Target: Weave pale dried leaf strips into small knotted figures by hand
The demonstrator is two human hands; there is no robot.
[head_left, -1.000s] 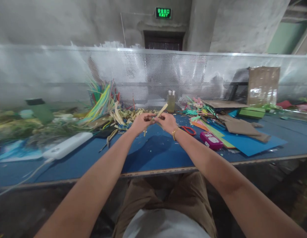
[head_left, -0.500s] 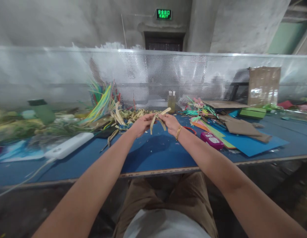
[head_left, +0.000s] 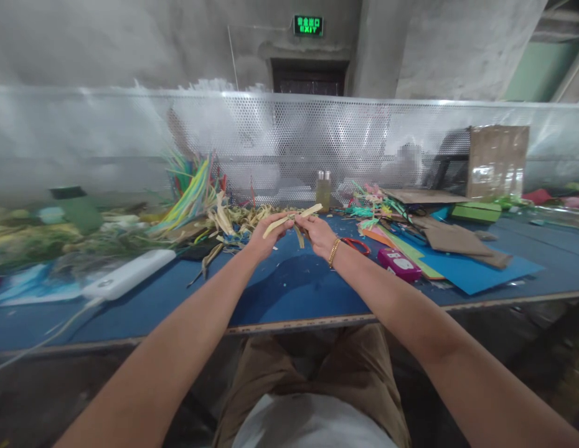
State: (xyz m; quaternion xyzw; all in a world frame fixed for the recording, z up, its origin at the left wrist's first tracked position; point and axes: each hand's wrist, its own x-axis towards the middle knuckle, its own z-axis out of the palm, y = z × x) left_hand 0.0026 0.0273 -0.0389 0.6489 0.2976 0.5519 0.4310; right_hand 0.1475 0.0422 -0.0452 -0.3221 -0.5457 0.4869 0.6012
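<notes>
My left hand point(head_left: 272, 235) and my right hand point(head_left: 320, 234) meet above the blue table, fingertips close together. Both are closed on pale, flat strips of dried husk point(head_left: 276, 228) that cross between them. One strip lies over the left fingers, one sticks up past the right fingers, and another hangs down in the middle. Exactly where the fingertips pinch is too small to make out. Behind my left hand lies a heap of similar dried husk strips point(head_left: 243, 219). Scissors with red handles point(head_left: 356, 244) rest just right of my right wrist, partly hidden by it.
A white power strip point(head_left: 131, 272) with a cable lies left, near a green bottle point(head_left: 77, 208) and coloured stems point(head_left: 191, 193). Right are a purple box point(head_left: 398, 264), blue paper sheets point(head_left: 476, 274) and cardboard point(head_left: 457, 239). A glass bottle point(head_left: 323, 191) stands by the perforated metal screen point(head_left: 252, 137).
The strip that hung down by my left fingers now lies across them, pointing left. My hands have drawn slightly closer, and more of the red scissors shows.
</notes>
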